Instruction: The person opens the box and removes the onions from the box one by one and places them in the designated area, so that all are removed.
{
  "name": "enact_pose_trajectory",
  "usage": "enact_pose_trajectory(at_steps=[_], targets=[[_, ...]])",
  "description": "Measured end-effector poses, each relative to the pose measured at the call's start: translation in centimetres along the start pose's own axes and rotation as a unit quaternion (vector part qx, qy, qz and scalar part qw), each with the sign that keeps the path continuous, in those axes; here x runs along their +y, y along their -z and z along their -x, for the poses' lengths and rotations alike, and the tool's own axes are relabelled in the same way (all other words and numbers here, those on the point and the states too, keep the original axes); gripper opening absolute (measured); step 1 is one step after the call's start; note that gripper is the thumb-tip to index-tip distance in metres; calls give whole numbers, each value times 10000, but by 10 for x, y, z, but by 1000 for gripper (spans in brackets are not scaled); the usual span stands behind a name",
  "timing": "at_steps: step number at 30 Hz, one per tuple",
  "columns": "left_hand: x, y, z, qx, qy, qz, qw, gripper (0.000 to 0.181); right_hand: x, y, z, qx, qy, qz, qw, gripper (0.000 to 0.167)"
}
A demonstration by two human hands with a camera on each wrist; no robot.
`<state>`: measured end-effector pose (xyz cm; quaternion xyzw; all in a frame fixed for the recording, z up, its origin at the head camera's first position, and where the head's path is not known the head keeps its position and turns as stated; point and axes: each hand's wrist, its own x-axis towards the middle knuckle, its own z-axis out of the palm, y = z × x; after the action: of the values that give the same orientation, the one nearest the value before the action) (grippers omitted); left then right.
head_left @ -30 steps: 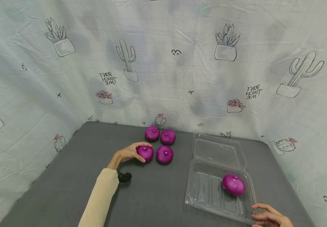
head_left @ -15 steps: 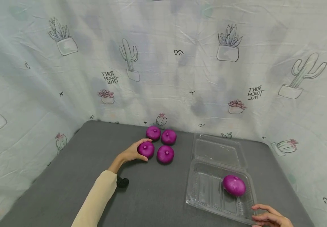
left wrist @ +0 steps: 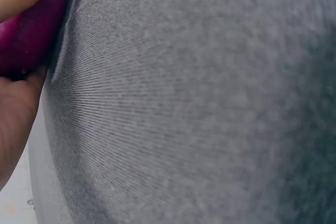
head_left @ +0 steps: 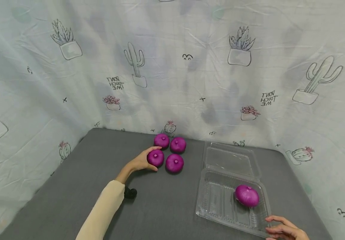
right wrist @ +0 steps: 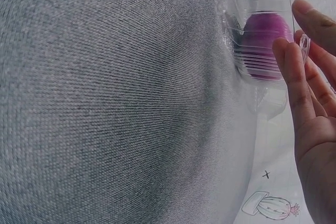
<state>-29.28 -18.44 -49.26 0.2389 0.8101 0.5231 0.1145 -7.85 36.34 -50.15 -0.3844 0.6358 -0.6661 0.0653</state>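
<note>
My left hand (head_left: 141, 161) curls its thumb and fingers round a purple onion (head_left: 156, 158), just left of another purple onion (head_left: 174, 163). Two further onions, one behind at left (head_left: 162, 141) and one behind at right (head_left: 178, 145), complete the close group. In the left wrist view the held onion (left wrist: 32, 30) is partly cut off. My right hand (head_left: 287, 229) touches the right front edge of a clear plastic container (head_left: 214, 215) with loosely extended fingers. A single onion (head_left: 247, 196) lies inside that container, to the right.
The container's clear lid (head_left: 230, 159) lies folded back behind it. Grey cloth covers the table (head_left: 160, 206). A pale curtain (head_left: 172, 66) printed with cacti encloses the back and sides. A black object (head_left: 130, 192) sits at my left wrist.
My left hand has shifted the gripped onion slightly away from me and to the right, nearer to the other onions. The right hand and the container look unmoved.
</note>
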Motion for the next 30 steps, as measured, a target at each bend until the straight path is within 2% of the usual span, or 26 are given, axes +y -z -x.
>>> enact_pose_trajectory(at_steps=[8, 15, 21, 30], targets=[[-3, 3, 5, 18, -91, 199, 9998, 91, 1, -1, 0, 37, 81, 2, 10000, 55], [-6, 4, 5, -32, -70, 547, 9985, 86, -1, -3, 0, 161, -228, 54, 9996, 52], [-6, 6, 6, -186, -135, 704, 9973, 89, -2, -2, 0, 100, -222, 250, 9994, 51], [-3, 24, 18, -260, -220, 948, 9949, 88, -1, -1, 0, 107, -283, 89, 9995, 53]])
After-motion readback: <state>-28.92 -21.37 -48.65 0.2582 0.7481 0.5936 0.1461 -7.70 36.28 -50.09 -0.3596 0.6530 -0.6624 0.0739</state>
